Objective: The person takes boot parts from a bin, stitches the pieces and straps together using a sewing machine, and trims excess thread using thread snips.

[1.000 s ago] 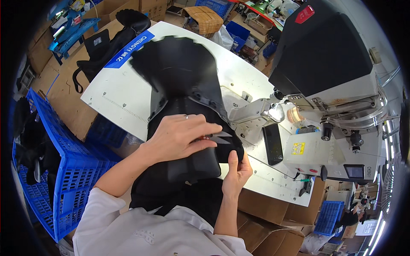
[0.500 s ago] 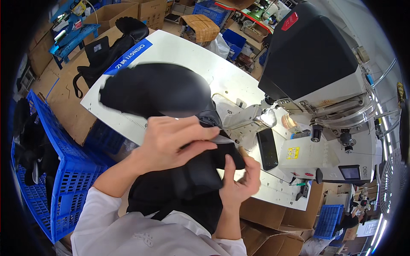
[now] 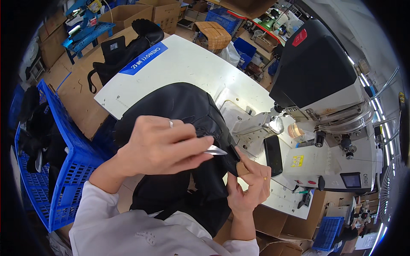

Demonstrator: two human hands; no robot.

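A black boot [image 3: 171, 100] lies across my lap and the near edge of the white sewing table, its ridged sole edge on the left. My left hand [image 3: 160, 147] is closed around a small silver tool with a pointed blade [image 3: 218, 150]; its handle is hidden in my fingers. The point is just over the boot's upper, close to its right edge. My right hand [image 3: 250, 183] pinches that edge between thumb and fingers, a tan cover on one fingertip.
A sewing machine [image 3: 316, 68] stands at the right, with a dark phone [image 3: 273, 155] beside it on the white table [image 3: 192, 57]. Blue crate [image 3: 79, 170] with black footwear is at left. Another black boot [image 3: 117, 53] lies beyond the table's left corner. Cardboard boxes [image 3: 273, 222] stand below right.
The boot has swung from lying out over the table to nearer my body. My left hand now points the silver blade toward its edge. My right hand keeps its grip there.
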